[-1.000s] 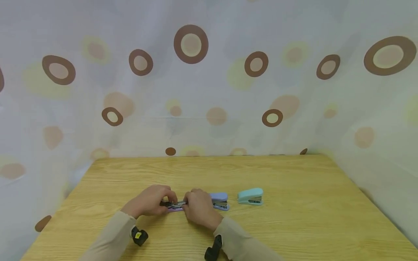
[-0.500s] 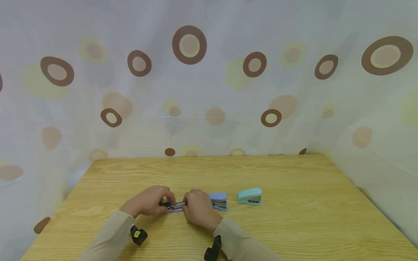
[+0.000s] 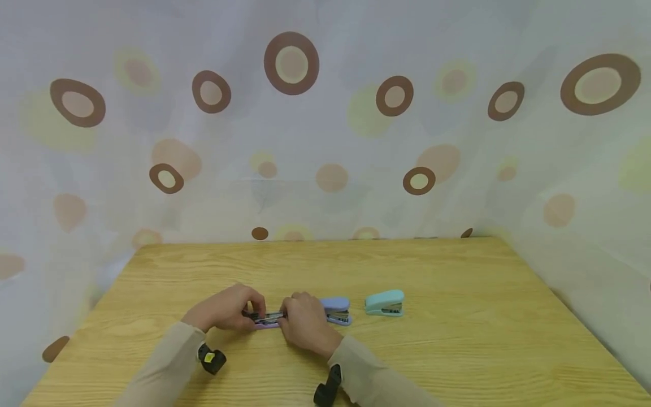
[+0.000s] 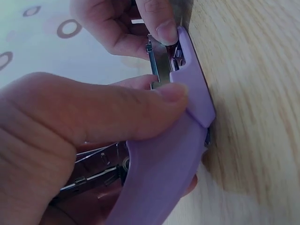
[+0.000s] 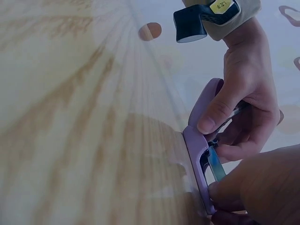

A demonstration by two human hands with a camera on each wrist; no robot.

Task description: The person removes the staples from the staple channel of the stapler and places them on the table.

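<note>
A light purple stapler (image 4: 164, 157) is held low at the table, its top cover swung far back and its metal staple channel (image 3: 272, 317) exposed. My left hand (image 3: 226, 308) grips it at the hinge end. In the left wrist view the left thumb (image 4: 154, 105) presses on the purple plastic beside the hinge. At the other end my right hand (image 3: 307, 325) pinches the front of the stapler, thumb (image 4: 166, 30) against the base tip and channel. The right wrist view shows the purple base (image 5: 197, 157) between both hands. Fingers hide part of the channel.
Just beyond my right hand stands a blue-violet stapler (image 3: 337, 305), partly hidden by that hand. A mint green stapler (image 3: 385, 302) stands farther right. The wooden table (image 3: 458, 339) meets a patterned curtain (image 3: 330, 141) at its back and sides.
Both hands keep their hold on the purple stapler, with hardly any motion of the fingers. The whole head view has shifted slightly, moving the scene left and a little up.
</note>
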